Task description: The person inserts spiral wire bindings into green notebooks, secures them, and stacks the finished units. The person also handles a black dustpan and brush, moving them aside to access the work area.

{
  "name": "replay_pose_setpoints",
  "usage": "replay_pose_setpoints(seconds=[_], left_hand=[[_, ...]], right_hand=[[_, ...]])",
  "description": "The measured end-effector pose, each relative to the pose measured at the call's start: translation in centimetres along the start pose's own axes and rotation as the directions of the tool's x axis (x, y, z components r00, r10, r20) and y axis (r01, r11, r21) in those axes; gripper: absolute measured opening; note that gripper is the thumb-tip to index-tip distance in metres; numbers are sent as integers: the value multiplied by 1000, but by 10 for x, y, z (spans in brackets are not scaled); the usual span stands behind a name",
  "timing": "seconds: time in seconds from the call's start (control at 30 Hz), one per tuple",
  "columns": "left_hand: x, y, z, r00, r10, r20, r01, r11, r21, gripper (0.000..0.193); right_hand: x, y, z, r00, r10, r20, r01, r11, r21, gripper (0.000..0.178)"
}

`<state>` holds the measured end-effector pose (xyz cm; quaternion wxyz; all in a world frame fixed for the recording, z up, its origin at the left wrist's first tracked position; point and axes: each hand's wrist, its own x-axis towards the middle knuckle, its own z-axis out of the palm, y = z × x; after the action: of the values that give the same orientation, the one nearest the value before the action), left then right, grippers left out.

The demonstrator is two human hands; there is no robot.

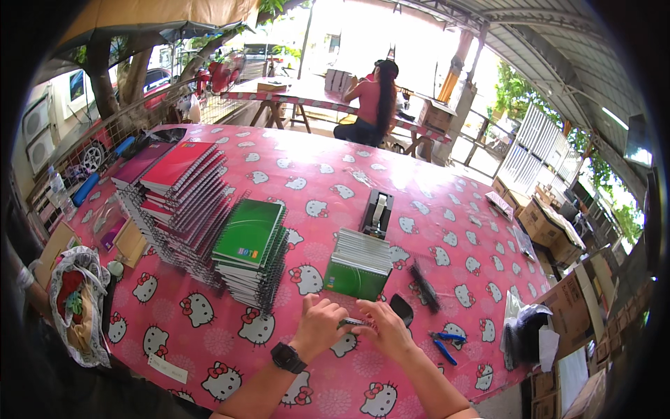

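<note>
Left hand (319, 322) and right hand (385, 328) meet at near edge of bench (209, 328) (pink cartoon-cat cover), both closed on small dark spiral strip (352, 322) held between them. Green notebook stack (357, 269) just beyond hands; tape dispenser (377, 213) farther. Spiral notebook stacks (202, 209) left. Blue-handled pliers (444, 342) right of right hand.

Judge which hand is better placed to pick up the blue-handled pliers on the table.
Right. The right hand lies closest to the blue-handled pliers, which sit just to its right on the pink tablecloth. The left hand would have to cross over it.
</note>
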<state>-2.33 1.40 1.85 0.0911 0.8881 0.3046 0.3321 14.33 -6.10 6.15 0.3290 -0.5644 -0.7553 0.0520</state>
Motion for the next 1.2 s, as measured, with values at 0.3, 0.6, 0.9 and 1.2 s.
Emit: replay_pose_setpoints(seconds=[0.3,0.6,0.9,1.2], left_hand=[[1,5,1,999,43,-4,-43,999,-24,17],[0,8,1,999,32,27,-30,998,-55,16],[1,5,-3,997,55,48,-51,996,-76,18],[7,-4,-18,989,90,116,-70,983,-171,23]], right_hand=[[-7,17,-15,962,157,221,-203,958,203,33],[-15,15,2,996,-29,83,33,999,-44,22],[-13,26,-13,956,240,171,-267,951,158,39],[-30,116,-31,835,288,469,-245,958,-151,95]])
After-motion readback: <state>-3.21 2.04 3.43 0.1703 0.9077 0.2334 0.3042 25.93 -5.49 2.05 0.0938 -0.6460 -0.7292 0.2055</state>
